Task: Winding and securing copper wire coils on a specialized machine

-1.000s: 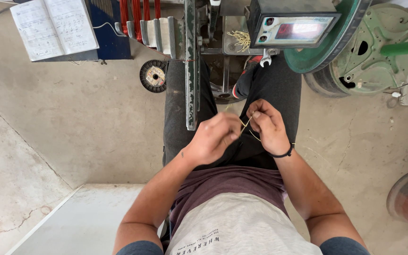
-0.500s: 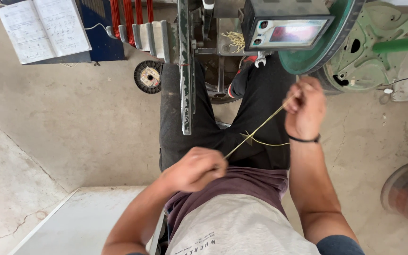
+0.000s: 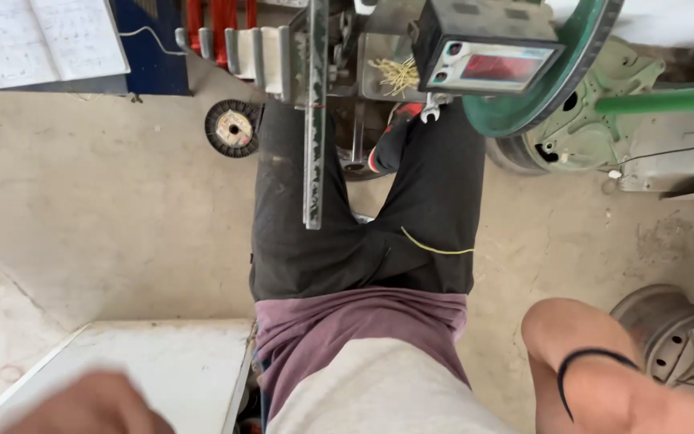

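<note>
In the head view the person is sitting and looking down at their own lap. The left hand [image 3: 94, 403] is showing only as a blurred shape at the near left edge, over a pale flat board [image 3: 162, 354]; whether its fingers are spread or curled I cannot tell. The right hand [image 3: 668, 406] is lying at the near right corner, mostly cut off by the frame, with a black band [image 3: 596, 358] around the wrist; its fingers are out of sight, so its grip cannot be told either. The two hands are sitting well apart, one at each side of the body.

A thin yellow string [image 3: 431, 245] is lying loose across the right thigh of the dark trousers [image 3: 347, 241], touching neither hand. A grey metal bar [image 3: 315, 120] is hanging down over the lap from the machine at the far side. To the far right a box with a red display [image 3: 491, 64] is sitting beside a green wheel [image 3: 572, 72]. An open notebook [image 3: 42, 40] is lying at the far left, and a small wire spool [image 3: 233, 128] is resting on the floor near it.
</note>
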